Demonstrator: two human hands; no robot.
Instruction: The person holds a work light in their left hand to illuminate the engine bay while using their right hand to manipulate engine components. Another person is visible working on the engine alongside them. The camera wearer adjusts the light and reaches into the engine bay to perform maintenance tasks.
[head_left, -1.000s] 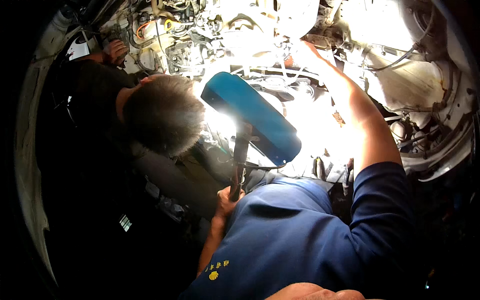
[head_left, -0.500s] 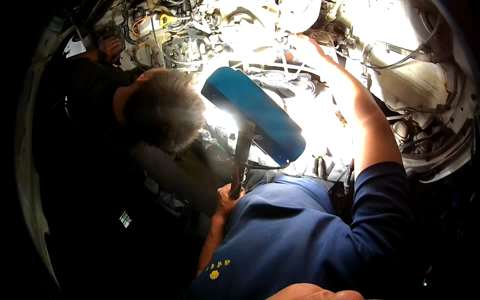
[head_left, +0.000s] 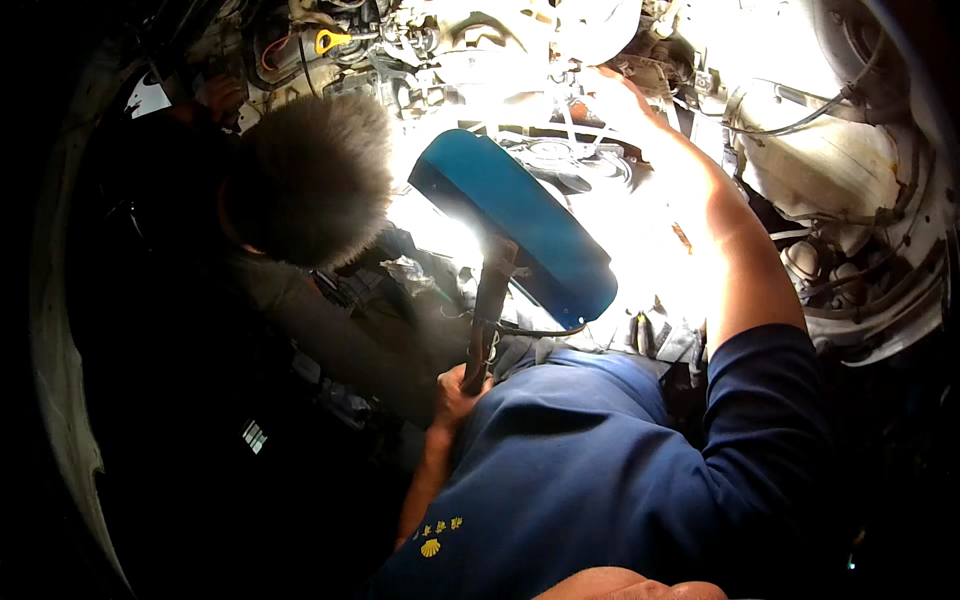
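My left hand [head_left: 457, 398] is closed around the dark handle of a work lamp, held upright in front of my body. The lamp's long blue shade [head_left: 515, 225] slants down to the right, with bright light spilling from beneath it. A thin black cable leaves the handle. My right arm reaches far forward into a vehicle's engine bay. There my right hand [head_left: 612, 88] is at pale metal parts next to a white upright strut [head_left: 570, 118]. Glare washes out its fingers, so what they touch or hold cannot be made out.
A co-worker's head [head_left: 315, 180] leans in close on the left, beside the lamp. The co-worker's hand [head_left: 220, 95] rests at the bay's far left edge. A yellow-handled dipstick [head_left: 330, 40] stands at the back. Hoses [head_left: 800, 125] and a pale reservoir [head_left: 830, 165] lie right.
The co-worker's head has tipped down and moved farther into the bay. The lamp in my left hand has shifted very slightly to the right. My right arm stays nearly where it was.
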